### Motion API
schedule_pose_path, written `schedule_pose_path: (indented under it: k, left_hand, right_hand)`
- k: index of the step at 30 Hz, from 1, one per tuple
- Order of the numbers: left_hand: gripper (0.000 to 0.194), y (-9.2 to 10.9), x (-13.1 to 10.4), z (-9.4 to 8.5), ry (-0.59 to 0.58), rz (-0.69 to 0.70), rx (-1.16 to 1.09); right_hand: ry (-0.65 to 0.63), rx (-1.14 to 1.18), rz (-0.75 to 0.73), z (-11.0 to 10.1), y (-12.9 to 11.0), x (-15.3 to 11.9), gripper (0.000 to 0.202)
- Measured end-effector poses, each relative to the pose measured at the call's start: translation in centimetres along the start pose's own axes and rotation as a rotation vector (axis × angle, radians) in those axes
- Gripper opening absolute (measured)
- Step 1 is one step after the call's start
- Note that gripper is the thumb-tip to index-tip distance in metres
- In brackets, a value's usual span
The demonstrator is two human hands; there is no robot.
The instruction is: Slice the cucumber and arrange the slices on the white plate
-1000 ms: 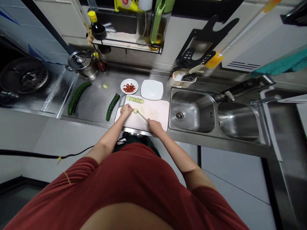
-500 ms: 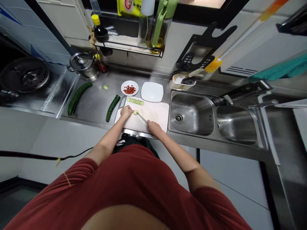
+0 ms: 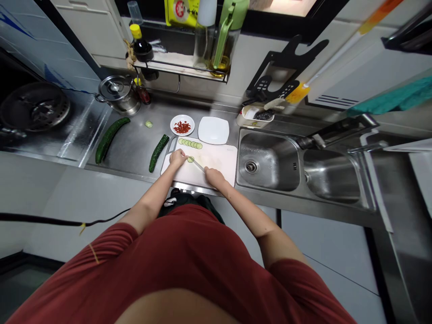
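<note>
One metal counter (image 3: 131, 146) has two sinks (image 3: 270, 155). One white board (image 3: 218, 159) sits by its front edge, with open room on the board's right side. Left are two cucumbers (image 3: 110, 137). The right hand (image 3: 214, 177) wraps closed around one knife (image 3: 199, 166). The left hand (image 3: 177, 157) has bent fingers beside one round slice (image 3: 191, 159), mid-board; I can't tell if they pinch it. About seven slices (image 3: 190, 143) line the back left corner.

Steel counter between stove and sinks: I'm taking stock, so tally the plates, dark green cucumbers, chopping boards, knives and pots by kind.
Plates: 2, round plate, squarish plate
Cucumbers: 2, longer cucumber, shorter cucumber
Chopping board: 1
Knife: 1
Pot: 1
Total: 7
</note>
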State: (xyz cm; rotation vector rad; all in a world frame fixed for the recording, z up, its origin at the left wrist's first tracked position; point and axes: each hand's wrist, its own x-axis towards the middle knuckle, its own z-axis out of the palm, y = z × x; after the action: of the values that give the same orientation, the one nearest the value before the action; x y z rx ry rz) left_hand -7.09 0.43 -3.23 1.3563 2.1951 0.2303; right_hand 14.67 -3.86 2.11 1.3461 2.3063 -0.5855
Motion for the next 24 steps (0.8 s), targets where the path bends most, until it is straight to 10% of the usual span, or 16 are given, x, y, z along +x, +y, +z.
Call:
schedule_pose_path:
  k: [24]
  left_hand:
    - [0.025, 0.1, 0.2, -0.2, -0.015, -0.007, 0.006]
  right_hand:
    - [-0.041, 0.032, 0.025, 0.2, 0.0, -0.8, 0.028]
